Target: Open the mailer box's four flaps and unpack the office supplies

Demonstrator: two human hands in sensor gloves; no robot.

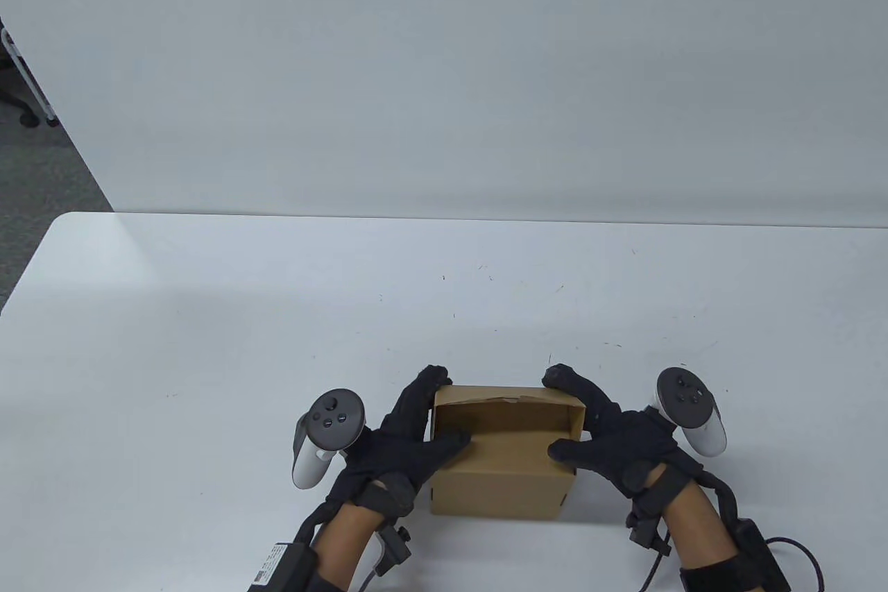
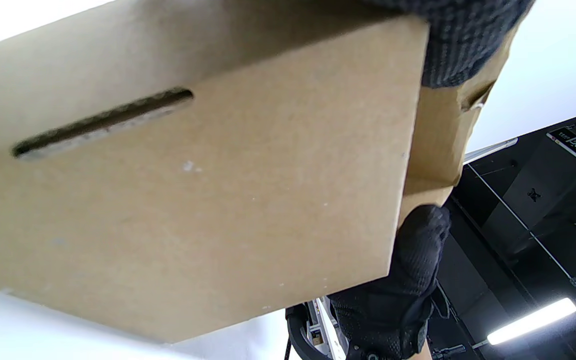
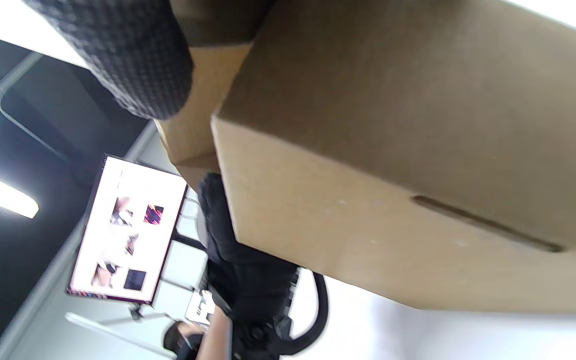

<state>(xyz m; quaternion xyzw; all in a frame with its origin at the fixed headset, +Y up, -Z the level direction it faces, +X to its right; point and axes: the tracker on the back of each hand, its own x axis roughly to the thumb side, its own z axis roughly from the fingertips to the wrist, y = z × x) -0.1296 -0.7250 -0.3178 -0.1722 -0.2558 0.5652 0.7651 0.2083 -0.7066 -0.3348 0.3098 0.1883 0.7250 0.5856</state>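
Near the white table's (image 1: 208, 342) front edge sits the cardboard mailer box (image 1: 499, 474); left hand (image 1: 409, 436) and right hand (image 1: 610, 439) grip its two ends, thumbs on top; flaps look mostly shut; unpacking not begun.

A gloved finger (image 3: 118, 55) presses the cardboard box (image 3: 393, 165); a monitor (image 3: 125, 230) glows behind.

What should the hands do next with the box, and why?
Probably lift the top flap: both the left hand and right hand grip the mailer box at its sides, thumbs on the front, and nothing is unpacked yet.
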